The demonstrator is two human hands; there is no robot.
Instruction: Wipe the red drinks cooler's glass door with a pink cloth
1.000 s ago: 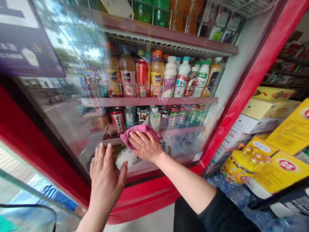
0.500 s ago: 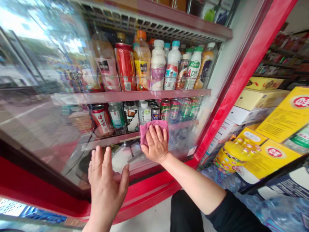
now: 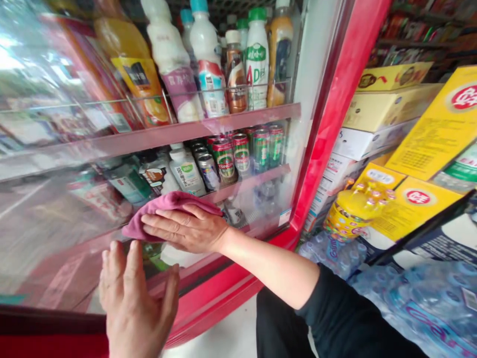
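My right hand (image 3: pixel 186 226) lies flat over a pink cloth (image 3: pixel 171 201) and holds it against the glass door (image 3: pixel 48 258) of a red-framed drinks fridge. Its fingers point left, and part of the cloth bunches up above them. Lower and to the left, my left hand (image 3: pixel 134 303) is raised near the glass with fingers apart and nothing in it. Whether it touches the pane I cannot tell. Behind the glass are a white carton-like bottle (image 3: pixel 187 171), green-and-red cans (image 3: pixel 225 161) and tall drink bottles (image 3: pixel 257 64).
The red door frame (image 3: pixel 328 114) runs up on the right. Beyond it stand yellow boxes (image 3: pixel 428 129), a yellow tub of lollipops (image 3: pixel 348 211) and shrink-wrapped water bottles (image 3: pixel 421 303). Pale floor (image 3: pixel 219 330) shows below, beside my dark-clothed leg (image 3: pixel 279 323).
My right hand has swept the cloth leftwards across the glass and turned so its fingers point left. The left hand has shifted down and left in view. The view has moved closer to the fridge.
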